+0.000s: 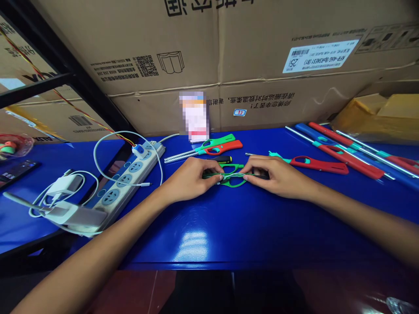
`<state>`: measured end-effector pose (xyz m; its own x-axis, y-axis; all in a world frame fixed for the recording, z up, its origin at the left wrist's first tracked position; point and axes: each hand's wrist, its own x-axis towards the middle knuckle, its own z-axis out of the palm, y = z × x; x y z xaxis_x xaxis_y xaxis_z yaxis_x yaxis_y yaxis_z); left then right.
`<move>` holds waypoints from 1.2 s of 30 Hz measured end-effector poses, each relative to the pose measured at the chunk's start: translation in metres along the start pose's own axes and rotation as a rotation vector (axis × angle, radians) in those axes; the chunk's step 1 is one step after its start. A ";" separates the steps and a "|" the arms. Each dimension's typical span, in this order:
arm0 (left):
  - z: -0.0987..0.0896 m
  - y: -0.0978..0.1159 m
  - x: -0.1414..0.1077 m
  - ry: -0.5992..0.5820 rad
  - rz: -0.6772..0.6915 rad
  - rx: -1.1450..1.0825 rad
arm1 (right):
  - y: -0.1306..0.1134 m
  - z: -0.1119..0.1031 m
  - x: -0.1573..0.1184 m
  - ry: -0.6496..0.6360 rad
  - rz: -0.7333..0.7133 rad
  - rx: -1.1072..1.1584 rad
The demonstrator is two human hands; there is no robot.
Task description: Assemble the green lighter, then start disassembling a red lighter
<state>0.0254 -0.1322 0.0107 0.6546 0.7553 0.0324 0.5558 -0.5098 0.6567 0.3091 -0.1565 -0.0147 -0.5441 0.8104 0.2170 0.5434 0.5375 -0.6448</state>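
Observation:
My left hand [193,179] pinches the left end of a green gas lighter part with thin pale wires [234,175] along it. My right hand [278,176] grips the same part near its right end, fingers closed. Dark sections stick out by both hands, and much of the held part is hidden by my fingers. Green loops of lighter casing [233,185] show between the hands; whether they belong to the held part I cannot tell. Just behind lies a screwdriver with a black and yellow handle [225,159]. A red lighter with a turquoise trigger [319,165] lies beyond my right hand.
Green and red lighters [222,144] lie together behind my left hand. Several red and blue lighters [353,161] lie at the right. A power strip [122,183] with chargers and cables occupies the left. A phone-like object [196,115], blurred, leans against a large cardboard box [147,109].

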 end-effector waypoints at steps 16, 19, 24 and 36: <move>-0.004 -0.002 -0.001 -0.032 0.035 0.002 | 0.005 0.000 0.000 0.027 -0.014 -0.008; -0.002 -0.002 0.000 -0.031 0.048 0.016 | 0.005 0.001 0.000 0.027 -0.014 -0.011; -0.003 0.001 -0.002 0.018 0.075 0.043 | 0.005 0.001 0.001 0.025 -0.003 0.007; -0.002 -0.005 -0.002 0.034 0.326 0.369 | 0.007 0.001 0.002 0.029 0.021 0.018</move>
<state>0.0202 -0.1307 0.0084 0.8111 0.5418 0.2204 0.4729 -0.8292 0.2980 0.3110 -0.1510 -0.0194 -0.5136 0.8282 0.2243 0.5431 0.5161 -0.6624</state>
